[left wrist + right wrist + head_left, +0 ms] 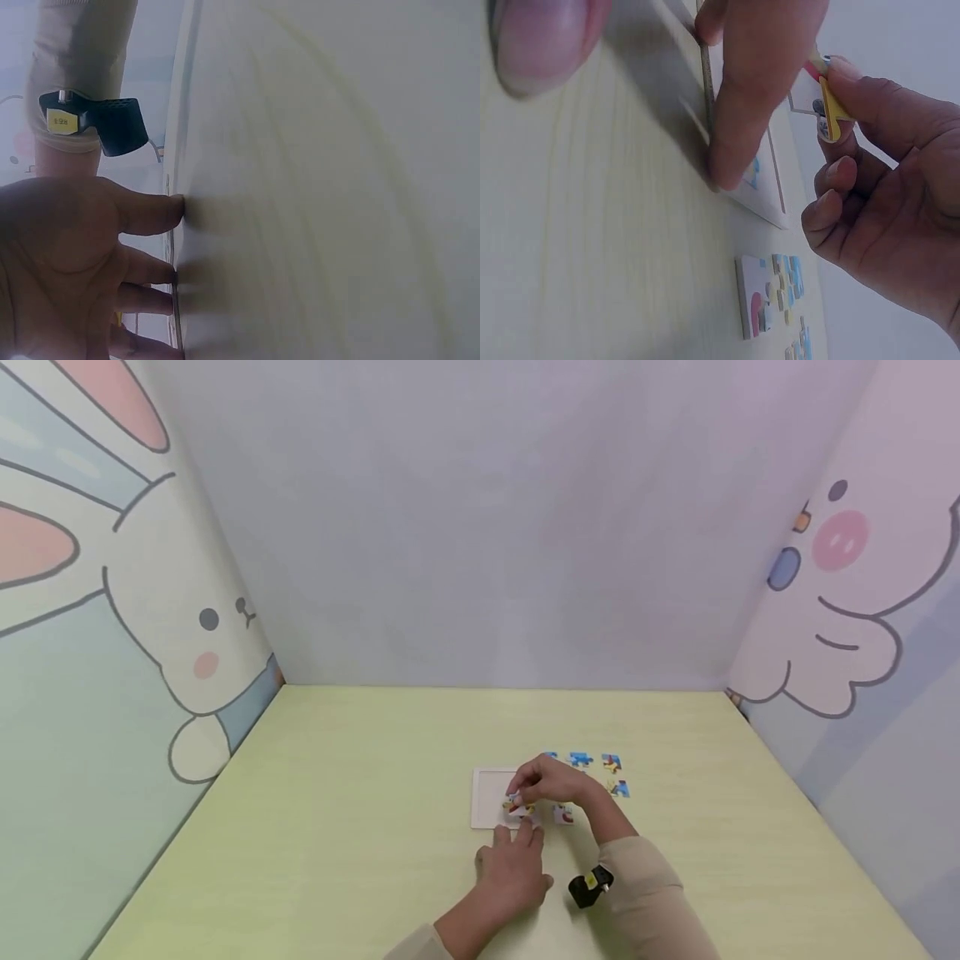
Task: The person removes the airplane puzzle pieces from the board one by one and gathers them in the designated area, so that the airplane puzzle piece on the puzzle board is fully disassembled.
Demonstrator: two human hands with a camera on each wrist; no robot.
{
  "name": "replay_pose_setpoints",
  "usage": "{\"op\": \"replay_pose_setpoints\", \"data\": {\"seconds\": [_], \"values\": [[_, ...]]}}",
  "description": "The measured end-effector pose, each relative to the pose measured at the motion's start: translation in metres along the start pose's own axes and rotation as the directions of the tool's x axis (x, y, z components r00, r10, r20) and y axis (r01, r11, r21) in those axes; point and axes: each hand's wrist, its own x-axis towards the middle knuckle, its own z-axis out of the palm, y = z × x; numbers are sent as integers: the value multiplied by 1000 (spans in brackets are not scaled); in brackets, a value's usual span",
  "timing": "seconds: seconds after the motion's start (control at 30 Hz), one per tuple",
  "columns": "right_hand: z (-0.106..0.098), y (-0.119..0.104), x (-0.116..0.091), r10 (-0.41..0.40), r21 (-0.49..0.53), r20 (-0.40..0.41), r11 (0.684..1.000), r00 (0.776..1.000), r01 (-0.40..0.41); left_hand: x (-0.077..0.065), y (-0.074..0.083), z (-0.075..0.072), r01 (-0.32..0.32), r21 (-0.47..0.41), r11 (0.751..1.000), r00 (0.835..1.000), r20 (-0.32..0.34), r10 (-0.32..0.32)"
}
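A puzzle piece (pixel 517 807) with yellow, red and white colouring is pinched between the thumb and fingers of my right hand (pixel 551 780), above a shallow white puzzle tray (pixel 476 800). In the right wrist view the same piece (pixel 831 109) is tilted, clear of the tray. My left hand (pixel 513 870) rests its fingertips along the tray's near edge, fingers fairly straight. Seen from the left wrist, that hand (pixel 67 262) has its thumb spread apart. A bit of blue print (pixel 754 171) shows inside the tray's corner; my hands hide much of the inside.
Loose puzzle pieces (pixel 580 759) lie on the pale wooden table (pixel 360 827) right of the tray, several of them blue. One piece with pink on it (pixel 562 815) lies close beside the tray. A black wrist camera (pixel 589 887) sits by my right sleeve. Cartoon-printed walls enclose the table.
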Motion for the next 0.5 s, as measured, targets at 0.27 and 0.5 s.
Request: {"op": "replay_pose_setpoints", "data": {"seconds": [0.27,0.5], "values": [[-13,1,-23,28,13,-74,1000,997,-27,4,-1,0,-7,14,1000,1000,-22,7],[-17,11,-41,78,45,-107,996,991,-73,3,-1,2,-5,13,1000,1000,-1,5]]}}
